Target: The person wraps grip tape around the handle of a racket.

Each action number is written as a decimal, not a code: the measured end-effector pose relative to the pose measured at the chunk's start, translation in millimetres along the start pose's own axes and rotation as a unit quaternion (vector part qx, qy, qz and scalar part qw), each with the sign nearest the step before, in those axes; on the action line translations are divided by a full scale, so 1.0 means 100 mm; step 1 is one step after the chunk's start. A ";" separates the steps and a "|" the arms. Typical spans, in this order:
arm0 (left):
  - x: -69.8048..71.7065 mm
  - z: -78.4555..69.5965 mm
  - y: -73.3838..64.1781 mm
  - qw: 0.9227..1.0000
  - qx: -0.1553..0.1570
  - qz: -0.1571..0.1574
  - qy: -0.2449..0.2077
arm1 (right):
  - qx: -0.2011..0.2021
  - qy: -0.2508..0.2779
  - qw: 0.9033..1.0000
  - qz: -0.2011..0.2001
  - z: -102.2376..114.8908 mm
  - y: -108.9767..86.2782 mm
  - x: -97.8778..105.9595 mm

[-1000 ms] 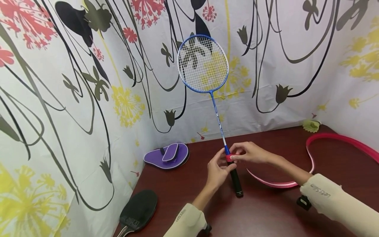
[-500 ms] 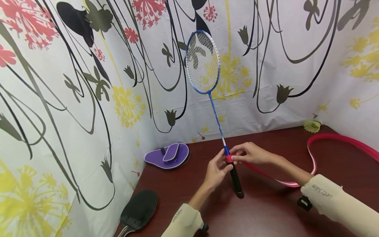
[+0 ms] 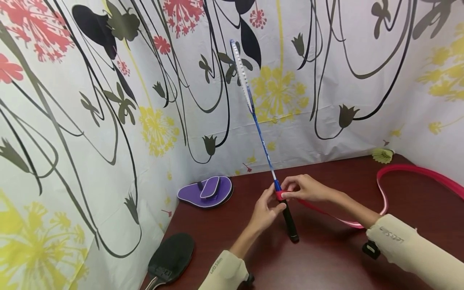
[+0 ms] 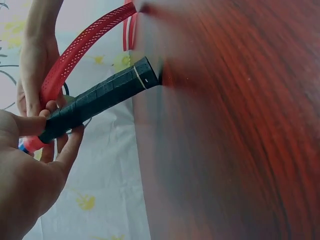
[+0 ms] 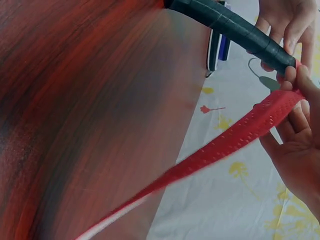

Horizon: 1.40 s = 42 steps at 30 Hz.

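A blue and white badminton racket (image 3: pixel 262 139) tilts up from the table, its head seen edge-on. Its black-wrapped handle (image 4: pixel 100 100) points down toward me, the butt at or just over the tabletop. My left hand (image 3: pixel 264 209) grips the top of the handle between thumb and fingers. With thumb and fingertips, my right hand (image 3: pixel 306 188) pinches a red perforated grip tape (image 5: pixel 235 135) where it wraps round the handle's upper end, just below the blue cone. From there the tape's long tail runs off to the right, partly hidden behind the right forearm.
On the dark red-brown table (image 3: pixel 304 266), a purple paddle case (image 3: pixel 206 192) lies at the back left and a black table tennis paddle (image 3: pixel 171 257) at the front left. A yellow shuttlecock (image 3: pixel 382 155) sits in the back right corner. Patterned white sheeting (image 3: pixel 308 133) stands behind.
The racket has turned about its long axis, its head going from nearly face-on to edge-on. The tape stays pinched at the handle's top, and both hands remain in nearly the same place.
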<state>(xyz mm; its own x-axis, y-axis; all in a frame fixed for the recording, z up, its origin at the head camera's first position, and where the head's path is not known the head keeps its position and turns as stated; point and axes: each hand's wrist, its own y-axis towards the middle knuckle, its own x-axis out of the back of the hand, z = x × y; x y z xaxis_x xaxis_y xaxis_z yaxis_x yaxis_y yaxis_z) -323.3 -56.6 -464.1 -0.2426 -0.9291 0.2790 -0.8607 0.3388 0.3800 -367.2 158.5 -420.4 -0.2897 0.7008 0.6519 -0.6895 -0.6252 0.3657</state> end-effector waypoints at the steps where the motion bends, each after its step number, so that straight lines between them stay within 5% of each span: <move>1: -0.01 0.01 -0.01 1.000 0.000 -0.003 0.008 | 0.000 0.004 1.000 -0.003 0.00 0.00 -0.01; 6: -0.06 0.06 -0.01 0.999 -0.013 -0.043 0.008 | 0.005 0.015 1.000 -0.004 -0.02 -0.01 -0.05; 13: -0.04 0.07 -0.03 0.996 -0.009 -0.074 -0.048 | 0.003 0.038 0.999 0.029 -0.03 -0.08 0.00; 25: 0.00 0.03 -0.04 0.997 -0.013 -0.037 -0.068 | -0.024 0.045 0.998 0.045 0.01 -0.06 0.04; 32: 0.00 0.05 -0.08 0.995 -0.003 -0.012 -0.101 | 0.002 0.036 0.999 0.039 0.02 -0.03 -0.01; 42: 0.03 0.02 -0.07 0.998 -0.039 -0.040 0.027 | 0.011 -0.001 1.000 0.017 0.08 0.01 -0.05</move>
<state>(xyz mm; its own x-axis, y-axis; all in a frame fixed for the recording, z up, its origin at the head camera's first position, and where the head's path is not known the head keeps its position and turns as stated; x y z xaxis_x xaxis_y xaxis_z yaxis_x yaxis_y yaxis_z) -318.6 -61.6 -467.7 -0.1481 -0.9450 0.2918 -0.8383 0.2764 0.4699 -361.5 151.4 -418.4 -0.3106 0.6781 0.6661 -0.6640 -0.6562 0.3585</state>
